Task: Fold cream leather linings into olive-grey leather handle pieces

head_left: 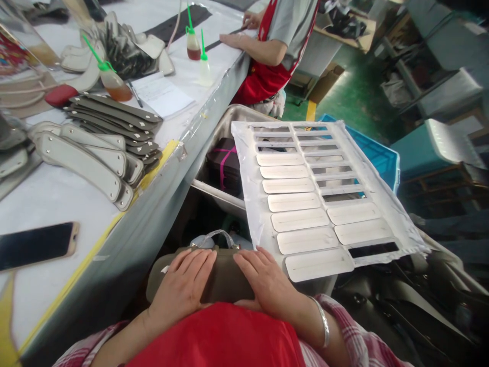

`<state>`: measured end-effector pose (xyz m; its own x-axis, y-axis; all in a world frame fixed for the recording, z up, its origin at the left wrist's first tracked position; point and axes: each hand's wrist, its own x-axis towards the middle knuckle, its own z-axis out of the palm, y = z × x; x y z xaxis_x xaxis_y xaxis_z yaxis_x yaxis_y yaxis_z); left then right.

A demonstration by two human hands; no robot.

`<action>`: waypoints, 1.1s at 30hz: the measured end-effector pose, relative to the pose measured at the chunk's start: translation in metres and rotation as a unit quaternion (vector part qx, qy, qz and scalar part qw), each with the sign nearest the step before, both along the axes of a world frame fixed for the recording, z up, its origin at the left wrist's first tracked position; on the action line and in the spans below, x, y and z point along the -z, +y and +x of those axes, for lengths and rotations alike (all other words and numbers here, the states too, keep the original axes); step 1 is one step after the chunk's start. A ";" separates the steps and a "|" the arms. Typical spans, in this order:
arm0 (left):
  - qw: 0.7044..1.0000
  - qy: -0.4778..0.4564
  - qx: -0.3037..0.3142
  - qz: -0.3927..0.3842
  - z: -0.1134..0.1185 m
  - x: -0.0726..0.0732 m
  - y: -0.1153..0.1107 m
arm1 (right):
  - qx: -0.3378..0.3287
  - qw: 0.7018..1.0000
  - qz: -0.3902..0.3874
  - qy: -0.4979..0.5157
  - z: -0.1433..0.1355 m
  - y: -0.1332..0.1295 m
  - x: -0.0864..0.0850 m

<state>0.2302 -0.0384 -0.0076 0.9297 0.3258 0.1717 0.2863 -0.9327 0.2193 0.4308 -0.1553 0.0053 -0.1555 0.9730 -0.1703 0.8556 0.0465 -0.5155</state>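
Against the red apron is a dark olive, rounded piece [229,278] that looks like a bag part, its far edge near a clear curved handle [219,233]. My left hand [185,278] lies over its left part, fingers side by side over the top edge, thumb on the near side. On its right part rests my right hand [262,280] in the same way, with a silver bangle on the wrist. Both hands hold the piece between fingers and thumbs. A small white mark [165,269] shows left of my left hand.
At right, a white slotted frame [321,201] holds pale oval strips over a bin [196,182]. On the left table [179,135] are stacked grey straps [82,163], a phone [38,245], paper and glue bottles [112,84]. Another person [267,56] works beyond.
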 end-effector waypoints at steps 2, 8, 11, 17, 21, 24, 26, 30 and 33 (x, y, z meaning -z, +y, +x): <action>1.000 0.007 -0.006 -0.008 0.003 -0.001 0.002 | 0.013 1.000 -0.006 0.009 -0.002 0.004 0.002; 0.999 0.023 0.003 -0.029 0.009 -0.006 0.007 | 0.008 0.999 -0.010 0.029 0.000 0.011 0.004; 0.999 0.022 0.002 -0.036 0.008 -0.006 0.007 | -0.003 0.999 0.000 0.032 0.001 0.010 0.008; 0.999 0.023 -0.001 -0.044 0.008 -0.001 0.003 | -0.005 0.999 0.025 0.033 0.001 0.006 0.012; 0.998 0.034 0.020 -0.058 -0.009 -0.014 0.013 | 0.042 0.997 0.035 0.046 0.007 -0.008 0.005; 0.993 0.067 -0.069 -0.069 -0.041 -0.030 0.029 | 0.226 0.973 0.009 0.043 0.012 -0.029 -0.002; 0.982 0.098 -0.135 -0.094 -0.063 -0.035 0.037 | 0.318 0.946 -0.038 0.054 0.012 -0.042 -0.006; 0.962 0.143 -0.148 -0.181 -0.087 -0.028 0.038 | 0.350 0.924 -0.111 0.104 0.004 -0.053 -0.010; 0.961 0.130 -0.145 -0.197 -0.086 -0.020 0.034 | 0.374 0.908 -0.125 0.144 -0.001 -0.051 -0.009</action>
